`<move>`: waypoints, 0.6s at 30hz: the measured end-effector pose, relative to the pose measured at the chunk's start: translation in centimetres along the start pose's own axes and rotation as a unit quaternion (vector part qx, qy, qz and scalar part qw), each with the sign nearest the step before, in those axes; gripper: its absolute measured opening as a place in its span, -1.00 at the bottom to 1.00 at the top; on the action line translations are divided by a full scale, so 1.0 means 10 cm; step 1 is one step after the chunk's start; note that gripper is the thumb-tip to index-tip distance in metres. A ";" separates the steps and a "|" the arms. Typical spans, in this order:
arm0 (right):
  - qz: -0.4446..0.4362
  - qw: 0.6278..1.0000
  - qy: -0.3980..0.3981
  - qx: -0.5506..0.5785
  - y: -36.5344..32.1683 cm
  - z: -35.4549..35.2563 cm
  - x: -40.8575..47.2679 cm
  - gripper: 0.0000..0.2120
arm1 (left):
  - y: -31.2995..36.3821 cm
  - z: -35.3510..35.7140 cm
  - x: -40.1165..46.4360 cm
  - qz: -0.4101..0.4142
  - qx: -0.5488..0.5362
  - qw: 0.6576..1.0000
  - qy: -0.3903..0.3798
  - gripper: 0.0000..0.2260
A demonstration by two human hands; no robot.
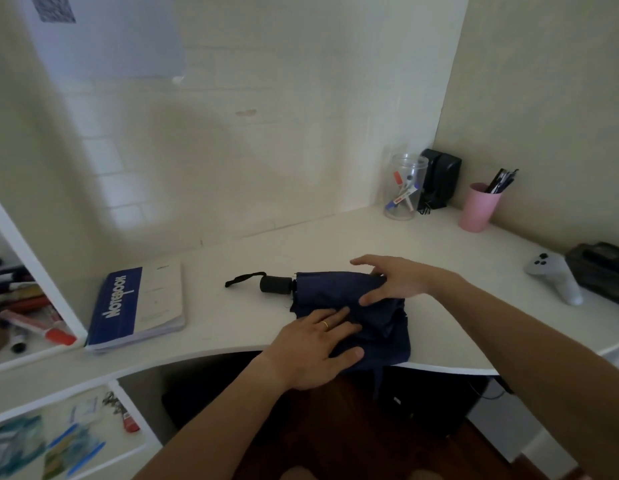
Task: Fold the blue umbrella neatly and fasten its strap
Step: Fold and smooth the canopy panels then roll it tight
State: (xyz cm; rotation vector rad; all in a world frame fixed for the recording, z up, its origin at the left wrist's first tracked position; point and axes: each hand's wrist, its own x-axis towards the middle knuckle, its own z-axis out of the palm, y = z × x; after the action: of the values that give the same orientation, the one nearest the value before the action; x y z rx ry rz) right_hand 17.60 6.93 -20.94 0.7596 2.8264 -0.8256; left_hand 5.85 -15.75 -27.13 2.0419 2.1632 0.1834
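Umbrella (339,292) first — navy blue, collapsed, lying on its side near the front edge of the white desk (336,237). Its black handle (276,284) points left with a thin black wrist loop (244,278) trailing past it. The canopy fabric is loose and rumpled, and a flap of it spills over the desk's front edge.

Left hand (315,351) lies flat on the near part of the fabric, fingers straight and spread, pressing down; there's a gold ring on one finger. Right hand (391,280) comes in from the right and rests on the far end of the bundle, fingers mostly extended with the thumb low against the cloth — looks more like holding it in place than a real grip, though I can't tell if anything's pinched underneath. Can't pick out the fastening strap in all that dark fabric.

Moving outward: a blue and white notebook (138,306) sits left of the handle, near the desk's front-left edge. In the back right corner there's a clear jar (403,188) with markers, a black speaker (439,178) just beside it, and a pink cup (478,207) full of pens. A white controller (554,275) stands toward the right edge.
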 end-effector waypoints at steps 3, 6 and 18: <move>-0.025 0.997 -0.007 -0.072 0.05 0.09 0.02 -0.23 | 0.00 0.03 -0.06 0.013 0.018 1.000 -0.021 -0.48; -0.058 0.995 0.009 -0.080 0.15 0.12 -0.06 -0.21 | -0.02 0.06 -0.10 0.028 0.032 0.999 -0.032 -0.48; -0.206 0.935 0.220 -0.185 0.33 0.69 -0.55 -0.71 | -0.07 -0.15 0.00 0.005 -0.107 0.994 -0.025 -0.57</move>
State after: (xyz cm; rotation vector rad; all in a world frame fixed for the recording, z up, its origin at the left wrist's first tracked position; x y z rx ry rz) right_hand 23.71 3.25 -27.13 0.3261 3.4590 -0.1317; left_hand 4.86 -15.78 -25.82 1.9175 2.0085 0.3468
